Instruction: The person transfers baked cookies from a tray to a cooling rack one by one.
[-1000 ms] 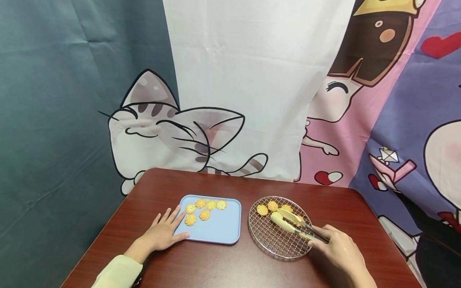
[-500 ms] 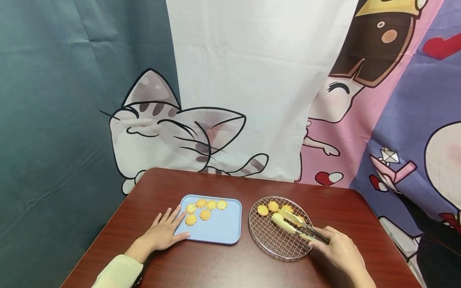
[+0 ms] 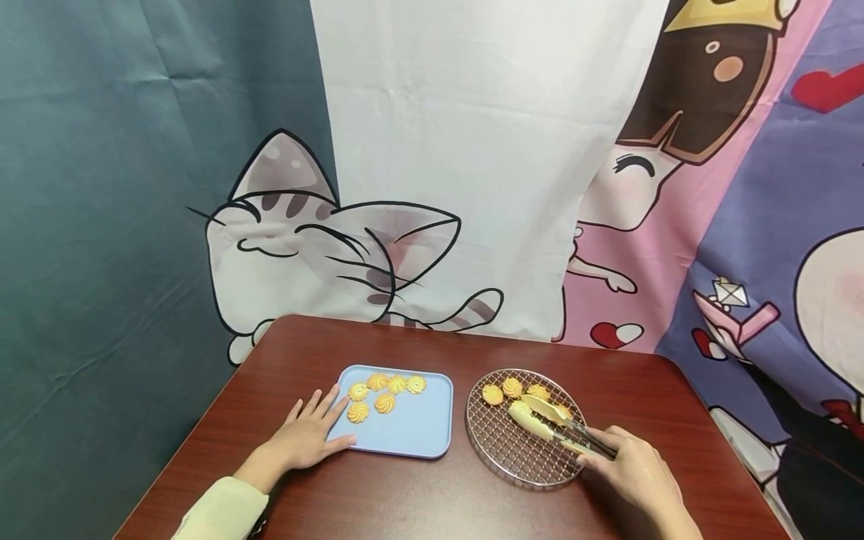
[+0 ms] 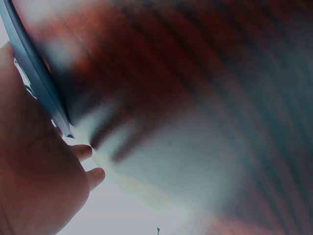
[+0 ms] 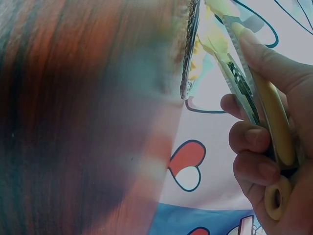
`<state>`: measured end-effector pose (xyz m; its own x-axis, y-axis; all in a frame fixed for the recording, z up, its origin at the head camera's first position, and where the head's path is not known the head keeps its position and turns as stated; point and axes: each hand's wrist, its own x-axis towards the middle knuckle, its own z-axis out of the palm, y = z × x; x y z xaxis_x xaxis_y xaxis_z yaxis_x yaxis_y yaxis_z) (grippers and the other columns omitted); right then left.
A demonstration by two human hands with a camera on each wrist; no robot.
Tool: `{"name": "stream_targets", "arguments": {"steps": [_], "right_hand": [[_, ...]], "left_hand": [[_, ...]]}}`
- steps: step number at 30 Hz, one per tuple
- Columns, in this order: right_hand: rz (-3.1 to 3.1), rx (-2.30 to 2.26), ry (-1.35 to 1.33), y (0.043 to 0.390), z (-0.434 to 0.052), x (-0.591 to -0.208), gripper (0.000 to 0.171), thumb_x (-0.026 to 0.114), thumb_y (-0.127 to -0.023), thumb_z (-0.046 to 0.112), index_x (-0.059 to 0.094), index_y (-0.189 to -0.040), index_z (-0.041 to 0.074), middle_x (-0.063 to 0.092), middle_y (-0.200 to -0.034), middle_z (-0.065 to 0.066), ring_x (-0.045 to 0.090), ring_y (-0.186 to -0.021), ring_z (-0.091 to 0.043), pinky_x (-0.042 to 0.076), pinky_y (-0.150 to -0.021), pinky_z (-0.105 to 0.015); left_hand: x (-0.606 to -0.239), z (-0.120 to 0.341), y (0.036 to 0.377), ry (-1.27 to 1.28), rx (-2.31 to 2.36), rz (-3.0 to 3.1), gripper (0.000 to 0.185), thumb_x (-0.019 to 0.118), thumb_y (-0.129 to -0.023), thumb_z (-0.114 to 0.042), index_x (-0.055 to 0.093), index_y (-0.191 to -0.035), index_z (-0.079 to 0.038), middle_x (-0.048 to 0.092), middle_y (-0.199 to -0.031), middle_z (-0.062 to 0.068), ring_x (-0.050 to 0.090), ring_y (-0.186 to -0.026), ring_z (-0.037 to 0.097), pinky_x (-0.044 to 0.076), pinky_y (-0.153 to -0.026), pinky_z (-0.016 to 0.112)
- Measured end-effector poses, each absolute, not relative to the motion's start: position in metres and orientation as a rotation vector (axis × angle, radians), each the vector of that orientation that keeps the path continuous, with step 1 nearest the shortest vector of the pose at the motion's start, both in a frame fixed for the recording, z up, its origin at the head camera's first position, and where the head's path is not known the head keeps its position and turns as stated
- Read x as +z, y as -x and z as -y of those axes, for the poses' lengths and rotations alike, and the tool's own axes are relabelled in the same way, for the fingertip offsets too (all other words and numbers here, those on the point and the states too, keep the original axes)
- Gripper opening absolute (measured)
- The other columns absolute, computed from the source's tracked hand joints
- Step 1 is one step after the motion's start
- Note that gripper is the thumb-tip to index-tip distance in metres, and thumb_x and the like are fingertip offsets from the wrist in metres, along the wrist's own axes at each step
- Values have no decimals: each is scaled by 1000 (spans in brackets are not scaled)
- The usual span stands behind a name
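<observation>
My right hand (image 3: 637,466) grips a pair of tongs (image 3: 533,421) with pale yellow tips and metal arms; the right wrist view shows fingers curled round the tongs (image 5: 266,105). The tips reach over cookies at the back of a round wire rack (image 3: 516,454). Left of them on the rack lie a flat cookie (image 3: 493,394) and a swirled cookie (image 3: 512,387); others are partly covered by the tongs. With fingers spread, my left hand (image 3: 304,436) rests at the left edge of a light blue tray (image 3: 412,435). Several swirled cookies (image 3: 385,403) lie in its back left part.
Tray and rack stand side by side on a dark red wooden table (image 3: 432,495), with a narrow gap between them. Behind the table hangs a cloth backdrop (image 3: 486,172) with cartoon figures.
The tips of the tongs have come slightly closer together over the cookies on the rack. My left hand has stayed at the tray's edge.
</observation>
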<state>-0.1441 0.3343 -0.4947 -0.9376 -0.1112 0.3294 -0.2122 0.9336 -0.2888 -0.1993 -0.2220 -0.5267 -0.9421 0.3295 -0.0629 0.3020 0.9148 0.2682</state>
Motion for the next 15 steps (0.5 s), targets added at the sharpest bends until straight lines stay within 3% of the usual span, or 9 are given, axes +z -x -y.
{"name": "stream_targets", "arguments": {"steps": [11,15], "right_hand": [[2795,501,-232,144,-331,-490,51,89,-74,40,77,-116,15,61,-85,11,56,-73,-11,46,-60,-37],[2769,494,-257,144,-325,-488,53,91,-72,39,77,-117,14,63,-87,10,53,-72,-9,43,-59,-33]], "left_hand": [[-526,222,199,-487,383,-2966,86,50,-95,-69,35,-159,-14,21,-168,14,20,-151,48,14,-116,70],[-527,222,200,-484,384,-2959,86,51,-95,-69,35,-159,-14,20,-168,14,19,-151,48,13,-117,70]]}}
